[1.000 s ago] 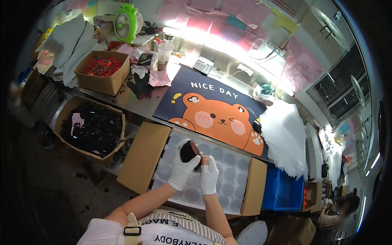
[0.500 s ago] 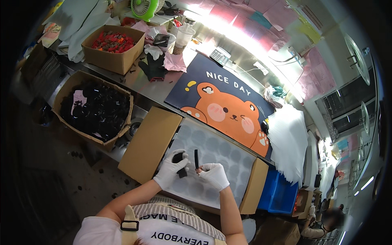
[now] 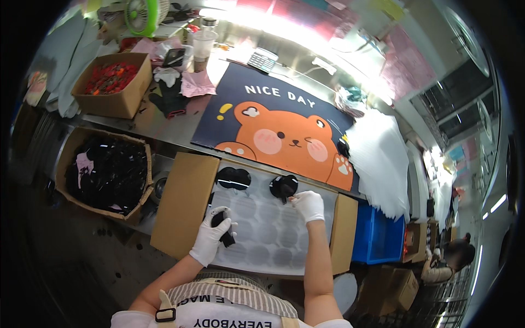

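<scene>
Fingers, right: gloved fingers (image 3: 296, 200) of the right hand (image 3: 309, 205) are pinching the lower edge of a black round piece (image 3: 284, 186) and pressing it into the tray's far row.
Fingers, left: left hand (image 3: 212, 238) is curling closed around a second black piece (image 3: 221, 221), gripping it above the tray's near-left part.
Gloves: two, white, thin and snug.
Tray: one moulded tray (image 3: 268, 232), pale grey, matte, stamped with rows of shallow round pockets; it is sitting between two open cardboard flaps (image 3: 183, 205).
Pieces seated in tray: three black glossy discs are showing in the far row, two overlapping at the left (image 3: 233, 178), one under the right hand.
Orientation, right-hand piece: flat face is pointing up; a short stub is pointing toward the person. Long axis cannot be told.
Orientation, left-hand piece: elongated, long axis is running roughly near to far, tilting slightly.
Cartons: one open carton (image 3: 106, 172) of black glossy parts at the left; one carton (image 3: 112, 82) of red parts further back.
Desk: steel desk (image 3: 164, 128) is carrying one dark mat (image 3: 281, 131) printed with an orange bear.
Other: one blue bin (image 3: 377, 238) at the right; one stack of white sheets (image 3: 380, 158) beside the mat.
</scene>
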The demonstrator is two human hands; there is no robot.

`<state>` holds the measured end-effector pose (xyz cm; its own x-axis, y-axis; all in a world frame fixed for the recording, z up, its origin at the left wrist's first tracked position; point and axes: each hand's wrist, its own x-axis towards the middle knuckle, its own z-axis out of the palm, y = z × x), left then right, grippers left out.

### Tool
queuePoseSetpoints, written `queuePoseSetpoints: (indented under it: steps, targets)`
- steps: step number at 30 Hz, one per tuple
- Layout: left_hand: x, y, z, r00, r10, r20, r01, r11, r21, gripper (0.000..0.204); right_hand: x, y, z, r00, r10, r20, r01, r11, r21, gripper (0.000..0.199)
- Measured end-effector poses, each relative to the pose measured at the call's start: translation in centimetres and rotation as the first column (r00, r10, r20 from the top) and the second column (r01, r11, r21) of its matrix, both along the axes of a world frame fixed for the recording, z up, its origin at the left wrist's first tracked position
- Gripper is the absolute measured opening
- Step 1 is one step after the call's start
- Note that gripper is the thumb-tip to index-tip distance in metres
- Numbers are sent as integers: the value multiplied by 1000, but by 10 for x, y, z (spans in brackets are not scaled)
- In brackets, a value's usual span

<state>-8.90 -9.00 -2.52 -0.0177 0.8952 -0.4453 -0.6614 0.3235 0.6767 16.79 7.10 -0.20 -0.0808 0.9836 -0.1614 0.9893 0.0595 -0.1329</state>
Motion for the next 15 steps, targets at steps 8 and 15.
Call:
queuePoseSetpoints:
  steps: [8,15]
  targets:
    - [9,49,1,974,181,-139,-174,983,58,34,115,-10,-7,939,-272,210,283,959,-21,27]
    - [28,83,-1,969,122,-217,-114,992,50,34,8,-41,-24,973,-135,-187,144,989,36,27]
